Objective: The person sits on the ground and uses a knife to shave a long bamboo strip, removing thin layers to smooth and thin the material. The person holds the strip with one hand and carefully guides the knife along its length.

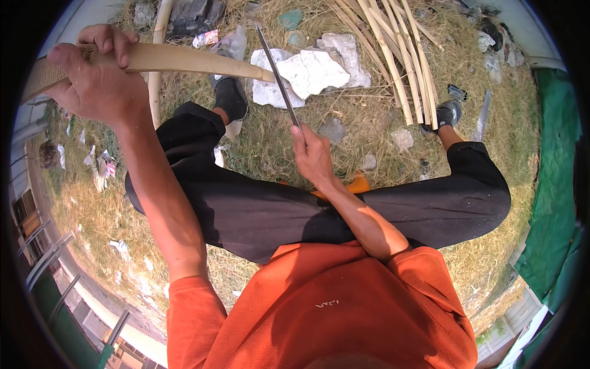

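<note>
My left hand [104, 77] is closed around a wide, split length of bamboo [184, 60], held at the upper left. The bamboo narrows toward its right end, which reaches the white stone slabs [313, 72]. My right hand [312, 154] grips a long, narrow blade [279, 80] by its lower end, near the middle of the view. Seen nearly edge-on, the blade points up and away and crosses the tip of the bamboo. Whether blade and bamboo touch I cannot tell. The blade's handle is hidden in my fist.
Several long bamboo strips [399, 55] lie beyond my right foot, and a pole [158, 31] lies on the left. Another blade [482, 117] rests on the dry grass at the right. An orange object [358, 184] shows beside my leg. Green sheeting [550, 184] hangs far right.
</note>
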Demonstrator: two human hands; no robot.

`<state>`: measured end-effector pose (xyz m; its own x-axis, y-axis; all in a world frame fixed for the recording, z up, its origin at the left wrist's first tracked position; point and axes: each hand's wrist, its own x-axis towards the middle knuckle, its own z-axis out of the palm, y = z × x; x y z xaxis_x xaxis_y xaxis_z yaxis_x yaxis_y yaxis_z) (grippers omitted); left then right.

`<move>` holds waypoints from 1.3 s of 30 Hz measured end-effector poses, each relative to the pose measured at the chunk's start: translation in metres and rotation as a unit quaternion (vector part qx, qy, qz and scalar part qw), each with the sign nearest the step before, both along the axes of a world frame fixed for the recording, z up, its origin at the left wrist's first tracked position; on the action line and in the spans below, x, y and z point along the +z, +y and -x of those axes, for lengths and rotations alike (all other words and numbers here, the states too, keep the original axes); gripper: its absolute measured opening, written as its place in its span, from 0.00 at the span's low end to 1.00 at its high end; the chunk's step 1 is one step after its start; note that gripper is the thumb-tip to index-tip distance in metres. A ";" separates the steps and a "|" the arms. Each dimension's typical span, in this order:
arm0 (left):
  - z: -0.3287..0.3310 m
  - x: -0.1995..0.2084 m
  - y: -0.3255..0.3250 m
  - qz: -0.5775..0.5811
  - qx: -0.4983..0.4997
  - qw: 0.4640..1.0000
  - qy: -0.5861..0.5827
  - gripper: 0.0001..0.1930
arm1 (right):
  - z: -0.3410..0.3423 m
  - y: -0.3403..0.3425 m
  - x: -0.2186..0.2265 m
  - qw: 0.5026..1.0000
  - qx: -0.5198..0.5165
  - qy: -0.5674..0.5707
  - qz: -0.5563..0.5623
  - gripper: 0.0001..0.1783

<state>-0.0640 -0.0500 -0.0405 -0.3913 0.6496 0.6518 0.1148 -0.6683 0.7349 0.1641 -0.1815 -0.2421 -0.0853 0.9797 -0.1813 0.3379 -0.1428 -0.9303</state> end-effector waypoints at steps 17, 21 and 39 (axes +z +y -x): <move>0.020 -0.011 0.007 0.002 -0.270 0.955 -0.120 0.46 | -0.006 0.013 -0.029 0.987 0.048 -0.139 0.057 0.15; 0.010 -0.014 -0.001 -0.039 -0.209 0.974 -0.076 0.53 | -0.001 0.013 -0.005 0.994 0.031 -0.090 0.059 0.15; -0.025 -0.003 -0.005 0.010 -0.084 0.995 -0.061 0.33 | -0.007 0.016 -0.010 0.992 0.024 -0.113 0.045 0.22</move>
<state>-0.0394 -0.0548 -0.0431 -0.3519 0.7246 0.5926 -0.0872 -0.6557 0.7500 0.1709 -0.1658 -0.2526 -0.0787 0.9544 -0.2881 0.5448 -0.2008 -0.8142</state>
